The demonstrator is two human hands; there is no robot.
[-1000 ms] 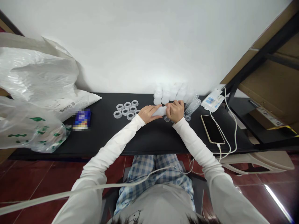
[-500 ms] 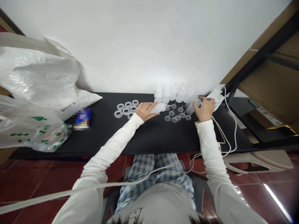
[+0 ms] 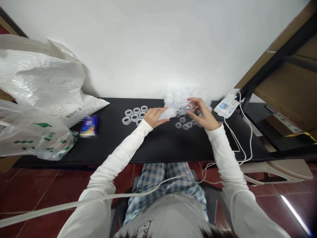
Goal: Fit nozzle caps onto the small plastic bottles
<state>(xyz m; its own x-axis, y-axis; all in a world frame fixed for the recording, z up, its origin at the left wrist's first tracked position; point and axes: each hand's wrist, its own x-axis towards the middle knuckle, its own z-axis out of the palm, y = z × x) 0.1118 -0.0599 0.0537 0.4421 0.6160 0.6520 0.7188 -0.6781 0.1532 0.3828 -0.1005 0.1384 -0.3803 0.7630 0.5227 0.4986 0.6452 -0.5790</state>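
My left hand (image 3: 155,117) is closed around a translucent white squeeze bottle (image 3: 168,114), tilted on its side with its neck to the right. A clear tapered cap (image 3: 185,109) is in the fingers of my right hand (image 3: 205,115), in line with the bottle's neck and over its thin nozzle. Whether the cap touches the bottle cannot be made out. Below my right hand lie several small clear discs with spouts (image 3: 185,127). Left of my left hand are several clear plastic rings (image 3: 126,123). More white bottles (image 3: 169,99) stand at the wall, partly behind my right hand.
A large white plastic bag (image 3: 42,76) and a green-printed bag (image 3: 37,140) fill the left end of the black table (image 3: 158,148). Near them lies a blue packet (image 3: 89,125). White cables (image 3: 250,138) run down from a white device (image 3: 226,105) at right.
My right hand has moved left from the clear caps near the wall, bringing one to the bottle's nozzle. My left hand still holds the bottle in nearly the same place.
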